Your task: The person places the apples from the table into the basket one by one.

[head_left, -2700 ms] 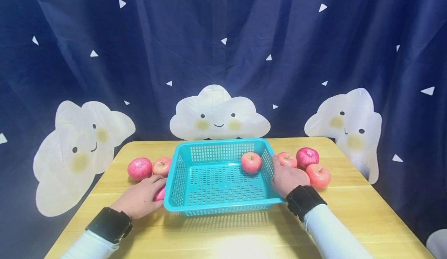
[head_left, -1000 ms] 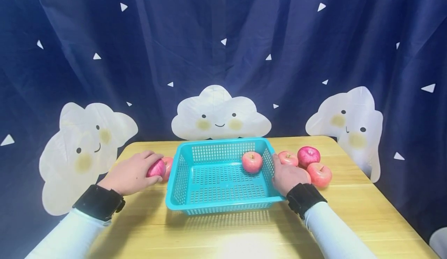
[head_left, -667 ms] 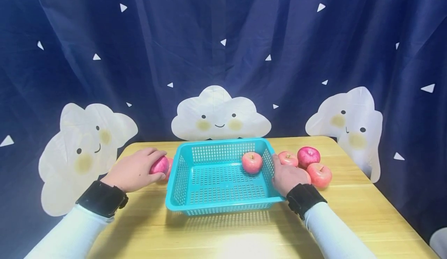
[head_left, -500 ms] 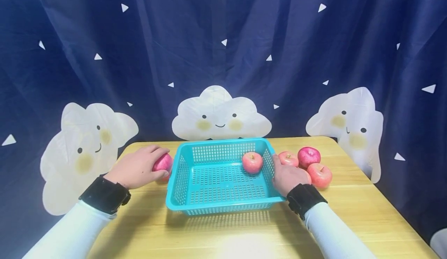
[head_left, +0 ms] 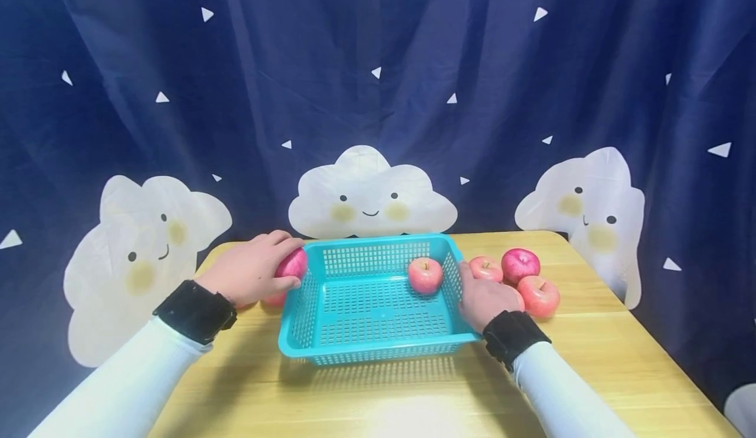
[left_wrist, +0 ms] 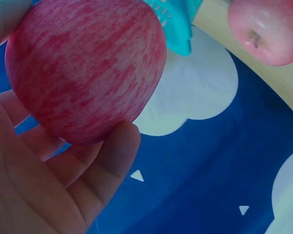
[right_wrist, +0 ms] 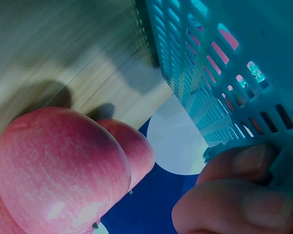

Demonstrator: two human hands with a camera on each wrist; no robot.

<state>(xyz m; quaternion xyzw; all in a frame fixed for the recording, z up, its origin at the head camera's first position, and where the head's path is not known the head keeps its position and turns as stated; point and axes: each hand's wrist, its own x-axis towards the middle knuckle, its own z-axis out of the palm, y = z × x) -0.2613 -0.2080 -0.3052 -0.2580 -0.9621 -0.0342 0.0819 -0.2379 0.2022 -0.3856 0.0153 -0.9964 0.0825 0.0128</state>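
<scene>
My left hand (head_left: 251, 270) grips a pinkish-red apple (head_left: 292, 264) and holds it at the left rim of a turquoise plastic basket (head_left: 378, 348). In the left wrist view, fingers (left_wrist: 118, 151) curl round the streaked skin of that apple (left_wrist: 88, 73). At the basket's right side, my right hand (head_left: 487, 299) grips the rim, and its fingertips (right_wrist: 263, 207) show against the perforated wall (right_wrist: 190, 92) in the right wrist view. One apple (head_left: 425, 276) sits inside the basket, towards its right end.
Right of the basket several apples lie close together, among them a darker red apple (head_left: 520, 265) and a paler apple (head_left: 538, 297). More apples (head_left: 274, 299) lie partly hidden under my left hand. The wooden table (head_left: 614, 359) ends at a dark blue curtain (head_left: 378, 116).
My left hand left a nearer apple, took hold of another at the far left and carried it right and upward to the basket's rim. The right hand and basket have stayed put.
</scene>
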